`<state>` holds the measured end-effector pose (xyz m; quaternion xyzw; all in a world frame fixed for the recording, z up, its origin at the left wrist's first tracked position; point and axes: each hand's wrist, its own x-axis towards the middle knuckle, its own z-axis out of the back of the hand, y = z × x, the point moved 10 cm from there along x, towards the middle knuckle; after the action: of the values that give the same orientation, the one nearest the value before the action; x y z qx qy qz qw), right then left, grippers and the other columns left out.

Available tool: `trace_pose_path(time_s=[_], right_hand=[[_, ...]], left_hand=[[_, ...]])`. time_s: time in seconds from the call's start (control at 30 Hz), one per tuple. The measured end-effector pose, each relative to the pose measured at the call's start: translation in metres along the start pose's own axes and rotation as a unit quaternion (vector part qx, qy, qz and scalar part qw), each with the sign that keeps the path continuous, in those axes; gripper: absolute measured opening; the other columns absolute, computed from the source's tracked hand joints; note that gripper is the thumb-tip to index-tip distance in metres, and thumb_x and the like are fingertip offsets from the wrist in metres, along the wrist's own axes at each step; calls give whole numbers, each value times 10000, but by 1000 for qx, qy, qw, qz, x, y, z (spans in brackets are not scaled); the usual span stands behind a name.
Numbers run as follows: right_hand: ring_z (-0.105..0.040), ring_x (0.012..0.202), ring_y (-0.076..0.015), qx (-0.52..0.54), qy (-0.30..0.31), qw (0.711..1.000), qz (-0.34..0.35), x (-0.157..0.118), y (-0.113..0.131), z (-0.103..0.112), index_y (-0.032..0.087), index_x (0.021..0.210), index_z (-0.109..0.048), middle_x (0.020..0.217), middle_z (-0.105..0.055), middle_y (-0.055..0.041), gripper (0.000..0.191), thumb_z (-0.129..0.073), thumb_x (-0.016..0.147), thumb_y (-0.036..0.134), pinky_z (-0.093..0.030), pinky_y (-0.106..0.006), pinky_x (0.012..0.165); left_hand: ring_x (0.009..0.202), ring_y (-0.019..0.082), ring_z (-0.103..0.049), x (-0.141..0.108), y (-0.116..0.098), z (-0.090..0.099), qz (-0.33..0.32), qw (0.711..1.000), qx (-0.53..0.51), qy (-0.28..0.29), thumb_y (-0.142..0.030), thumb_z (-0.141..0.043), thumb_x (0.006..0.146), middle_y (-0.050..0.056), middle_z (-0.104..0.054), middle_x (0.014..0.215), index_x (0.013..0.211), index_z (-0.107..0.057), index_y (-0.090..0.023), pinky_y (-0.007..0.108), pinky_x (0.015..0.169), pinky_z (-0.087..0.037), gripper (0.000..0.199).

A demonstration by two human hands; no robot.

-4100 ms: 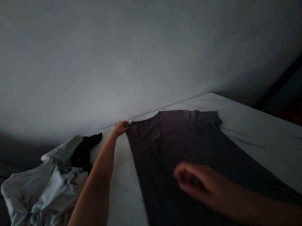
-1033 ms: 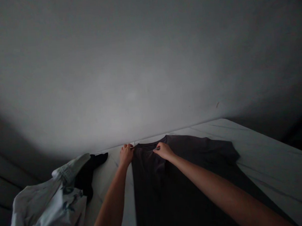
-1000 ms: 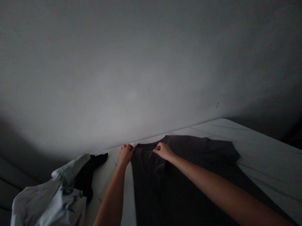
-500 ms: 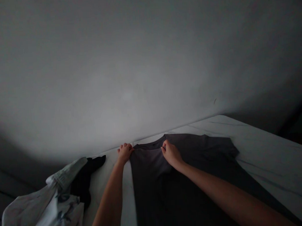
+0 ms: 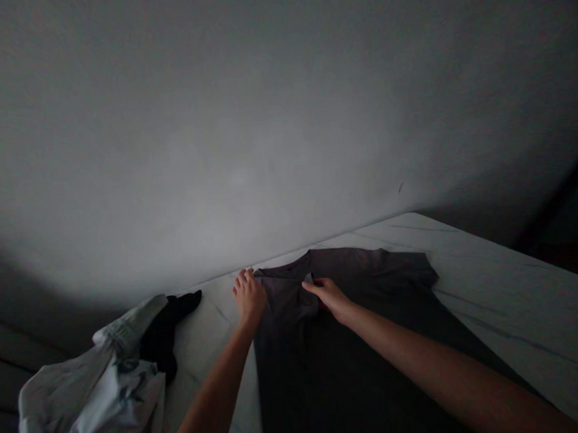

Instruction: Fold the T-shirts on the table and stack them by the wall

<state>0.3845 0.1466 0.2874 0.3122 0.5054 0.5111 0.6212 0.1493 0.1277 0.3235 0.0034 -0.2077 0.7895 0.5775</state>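
Note:
A dark grey T-shirt (image 5: pixel 372 359) lies spread on a white marbled table, its neckline toward the wall and one short sleeve out to the right. My right hand (image 5: pixel 331 297) pinches a raised fold of the shirt's fabric just below the neckline. At the shirt's upper left edge rests my left hand (image 5: pixel 250 298), fingers pointing to the wall and slightly apart; its fingertips lie by the collar's left end.
The white table (image 5: pixel 493 297) runs along a plain grey wall (image 5: pixel 247 129). A heap of pale printed clothing (image 5: pixel 96 397) is at the left, with a black garment (image 5: pixel 163 340) beside it.
My right hand has moved slightly down from the neckline and lifted a fold of fabric. My left hand has shifted a little right, over the shirt's edge. The view has shifted slightly.

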Motion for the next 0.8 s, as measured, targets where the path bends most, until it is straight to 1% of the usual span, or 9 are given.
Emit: trace_pose_path(time_s=[0.1, 0.17, 0.23, 0.3, 0.33, 0.43, 0.53, 0.67, 0.8], right_hand=[[-692, 981, -221, 178, 116, 977, -32, -26, -7, -23, 134, 899, -696, 1032, -739, -126, 209, -645, 847, 330, -549, -296, 797], [-696, 957, -207, 146, 128, 981, -5, -39, -2, -28, 136, 902, -706, 1013, -747, -97, 176, -670, 822, 289, -548, -279, 779], [-704, 873, -209, -4, 98, 995, 33, -46, 6, -28, 132, 847, -709, 910, -756, -76, 122, -686, 800, 243, -534, -269, 727], [-696, 865, -221, -143, 45, 987, 63, -47, 18, -27, 126, 810, -700, 868, -748, -83, 72, -672, 804, 192, -506, -270, 735], [-686, 913, -230, -179, 16, 981, 74, -47, 24, -26, 125, 844, -697, 910, -743, -97, 72, -650, 823, 175, -491, -276, 768], [-623, 1099, -246, -201, -49, 974, 95, -48, 39, -25, 126, 1112, -636, 1126, -692, -150, 225, -519, 924, 164, -444, -293, 871], [-625, 1102, -267, -214, -81, 969, 96, -55, 42, -27, 111, 1289, -527, 1144, -675, -188, 335, -380, 1001, 197, -435, -316, 862], [-648, 1064, -279, -211, -89, 970, 81, -62, 36, -31, 114, 1309, -515, 1100, -688, -191, 357, -319, 1021, 192, -437, -322, 841], [-615, 1140, -256, -175, -90, 980, 42, -55, 29, -25, 94, 1214, -584, 1187, -660, -206, 327, -338, 1010, 159, -435, -294, 876]], left_hand=[[1345, 259, -439, -41, -11, -17, -51, 995, -83, 9, -192, -341, 916, 177, -497, 1430, 1349, -457, -93, 419, 1093, -388, 460], [1393, 257, -395, -63, -12, -28, -87, 991, -98, 23, -199, -312, 929, 169, -466, 1476, 1370, -454, -86, 438, 1137, -354, 477], [1406, 282, -379, -75, -9, -35, -97, 991, -84, 37, -227, -304, 943, 167, -463, 1482, 1382, -463, -87, 491, 1148, -336, 487], [1415, 300, -362, -79, -7, -35, -96, 992, -63, 46, -265, -301, 955, 176, -453, 1484, 1397, -456, -69, 513, 1155, -321, 508], [1420, 302, -351, -80, -8, -33, -94, 993, -54, 48, -283, -295, 961, 179, -439, 1490, 1410, -441, -59, 510, 1161, -312, 523], [1432, 301, -322, -79, -11, -26, -81, 995, -34, 55, -324, -263, 976, 177, -402, 1507, 1445, -390, -40, 494, 1174, -293, 563], [1440, 299, -303, -79, -14, -24, -78, 994, -25, 69, -353, -254, 983, 172, -389, 1516, 1463, -360, -41, 483, 1181, -276, 583], [1436, 302, -310, -80, -15, -26, -87, 994, -10, 70, -369, -256, 985, 174, -376, 1521, 1468, -360, -57, 489, 1176, -287, 585], [1425, 293, -340, -79, -15, -29, -99, 993, 23, 52, -394, -244, 989, 159, -386, 1522, 1469, -368, -82, 480, 1163, -318, 586]])
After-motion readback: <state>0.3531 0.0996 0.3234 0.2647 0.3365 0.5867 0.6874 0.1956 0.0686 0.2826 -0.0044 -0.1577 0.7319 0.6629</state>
